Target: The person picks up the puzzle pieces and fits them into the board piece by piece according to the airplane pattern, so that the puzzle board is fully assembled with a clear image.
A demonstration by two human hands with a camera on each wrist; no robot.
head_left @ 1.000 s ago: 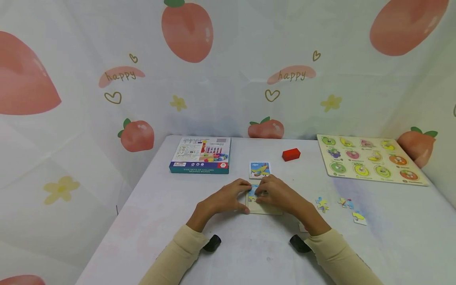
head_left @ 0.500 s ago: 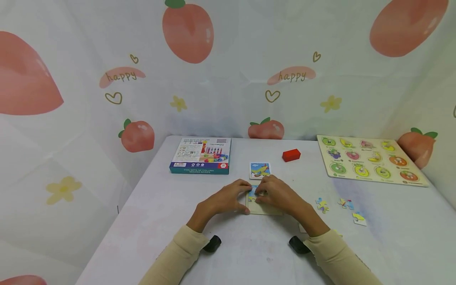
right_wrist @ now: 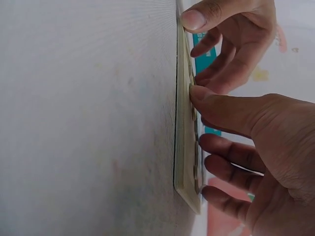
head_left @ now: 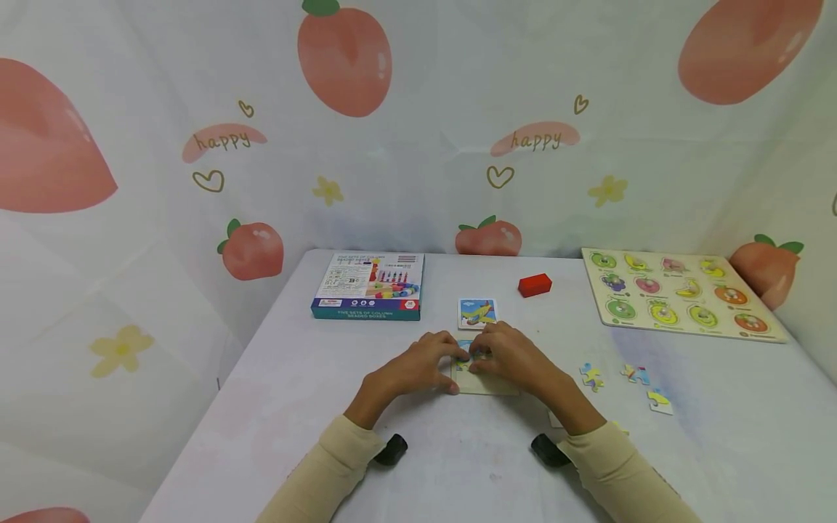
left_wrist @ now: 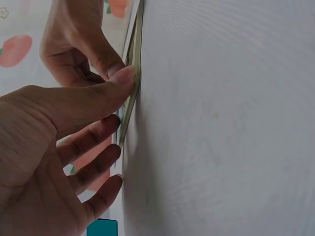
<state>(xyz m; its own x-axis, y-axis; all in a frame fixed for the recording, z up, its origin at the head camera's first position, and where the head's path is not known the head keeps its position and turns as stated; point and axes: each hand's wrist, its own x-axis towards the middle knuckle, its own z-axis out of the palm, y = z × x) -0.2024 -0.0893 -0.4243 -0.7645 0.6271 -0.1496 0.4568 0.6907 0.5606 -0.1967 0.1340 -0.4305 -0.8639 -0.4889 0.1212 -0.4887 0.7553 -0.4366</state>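
A small wooden puzzle board point(head_left: 487, 386) lies in front of me, its near part bare and blue-and-yellow jigsaw pieces point(head_left: 463, 365) in its far left part. My left hand point(head_left: 421, 363) grips the board's left side, thumb at the near corner and index finger over the pieces. From the other side, my right hand point(head_left: 516, 359) has thumb and fingers closed over a puzzle piece, which they largely hide. In the right wrist view, the right thumb point(right_wrist: 202, 93) presses at the pieces along the board's edge point(right_wrist: 183, 147). Just beyond the board lies a square picture card point(head_left: 477, 313).
Loose jigsaw pieces point(head_left: 592, 377) lie right of my right hand, with more pieces point(head_left: 636, 374) farther right. Others peek out beneath the right forearm. At the back stand a boxed bead set point(head_left: 368, 285), a red block point(head_left: 535, 285) and a fruit knob board point(head_left: 683, 294).
My left index finger has slid right, from the board's left edge onto the pieces. The right hand keeps nearly the same place; a yellow piece shows beside the right cuff.
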